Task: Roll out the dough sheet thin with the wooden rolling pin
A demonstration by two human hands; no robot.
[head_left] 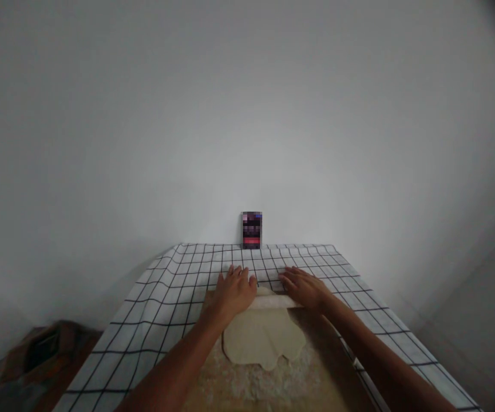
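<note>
pale, flattened dough (264,340) with lobed near edge on floured board (316,372); left hand (234,289) and right hand (303,287), fingers flat, press pin (270,301).

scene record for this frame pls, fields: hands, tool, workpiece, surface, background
hands: left hand and right hand flat, palms down on the rolling pin
tool: rolling pin, lying crosswise at the dough's far edge, mostly covered by the hands
workpiece: dough, rolled flat, uneven outline
surface: floured wooden board on a checked tablecloth
background: small dark box upright against the white wall
</note>
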